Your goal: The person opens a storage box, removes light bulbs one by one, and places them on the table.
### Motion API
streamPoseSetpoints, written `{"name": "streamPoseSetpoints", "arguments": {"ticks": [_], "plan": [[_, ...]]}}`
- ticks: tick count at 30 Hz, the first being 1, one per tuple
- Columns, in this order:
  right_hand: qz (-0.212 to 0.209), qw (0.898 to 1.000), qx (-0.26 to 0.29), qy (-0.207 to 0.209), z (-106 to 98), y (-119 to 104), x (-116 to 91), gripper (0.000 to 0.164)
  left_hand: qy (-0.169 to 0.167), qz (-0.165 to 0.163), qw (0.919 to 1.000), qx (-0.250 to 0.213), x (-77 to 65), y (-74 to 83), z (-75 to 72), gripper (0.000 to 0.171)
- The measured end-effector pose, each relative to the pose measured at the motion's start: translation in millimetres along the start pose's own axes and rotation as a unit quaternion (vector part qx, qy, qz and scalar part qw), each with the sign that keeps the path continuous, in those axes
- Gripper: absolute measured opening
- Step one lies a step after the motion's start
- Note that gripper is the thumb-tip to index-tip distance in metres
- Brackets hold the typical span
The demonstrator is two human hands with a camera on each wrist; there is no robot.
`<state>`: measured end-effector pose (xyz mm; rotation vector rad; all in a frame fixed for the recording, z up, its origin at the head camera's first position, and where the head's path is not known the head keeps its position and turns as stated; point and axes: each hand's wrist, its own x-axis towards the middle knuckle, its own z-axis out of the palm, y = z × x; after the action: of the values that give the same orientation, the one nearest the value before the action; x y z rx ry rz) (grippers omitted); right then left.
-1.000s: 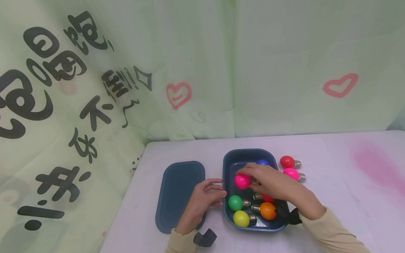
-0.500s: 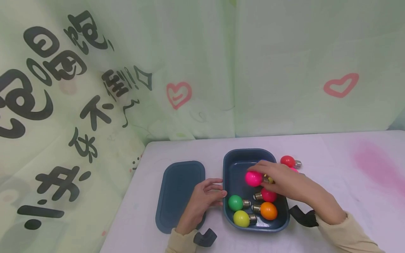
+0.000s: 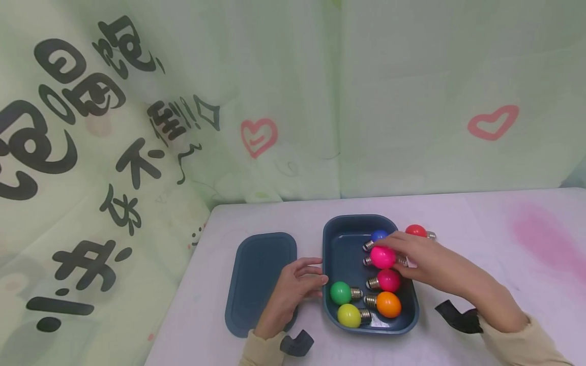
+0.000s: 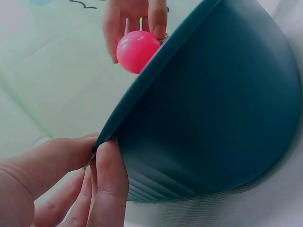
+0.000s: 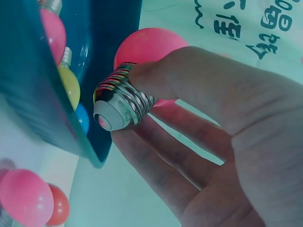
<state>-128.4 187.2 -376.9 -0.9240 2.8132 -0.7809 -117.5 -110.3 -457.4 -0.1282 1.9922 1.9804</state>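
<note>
My right hand [image 3: 426,259] pinches the metal screw base of a bright pink light bulb [image 3: 382,257] between thumb and fingers, over the right side of a dark blue box [image 3: 339,226]. Under it, a yellow bulb [image 5: 70,87] is mostly hidden in the head view. Also in the box lie a blue bulb [image 3: 379,235], a pinkish-red bulb [image 3: 389,280], an orange bulb [image 3: 388,305], a green bulb [image 3: 341,293] and a yellow-green bulb [image 3: 349,315]. My left hand [image 3: 293,287] grips the box's left rim with its fingertips.
A flat dark blue lid [image 3: 262,274] lies left of the box, partly behind the left hand. Beyond the box's right side are a red bulb [image 3: 415,231] and another pink bulb [image 5: 27,197]. A printed curtain [image 3: 293,101] hangs behind the white table [image 3: 503,284].
My right hand has moved rightward across the box with the pink bulb, uncovering the pinkish-red and blue bulbs and covering the loose pink one. The left hand has stayed at the rim.
</note>
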Motion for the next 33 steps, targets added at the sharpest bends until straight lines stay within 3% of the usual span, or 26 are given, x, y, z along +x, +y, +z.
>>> {"name": "streamPoseSetpoints", "arguments": {"ticks": [20, 33], "plan": [[-0.014, 0.998, -0.04, 0.05, -2.4, 24.4, -25.8, 0.054, 0.002, 0.002, 1.0, 0.005, 0.5, -1.0, 0.1, 0.045], [0.032, 0.997, -0.051, 0.046, -2.0, 38.1, -37.1, 0.059, 0.008, -0.003, 0.9999, 0.015, 0.2, -0.3, 0.5, 0.045]]}}
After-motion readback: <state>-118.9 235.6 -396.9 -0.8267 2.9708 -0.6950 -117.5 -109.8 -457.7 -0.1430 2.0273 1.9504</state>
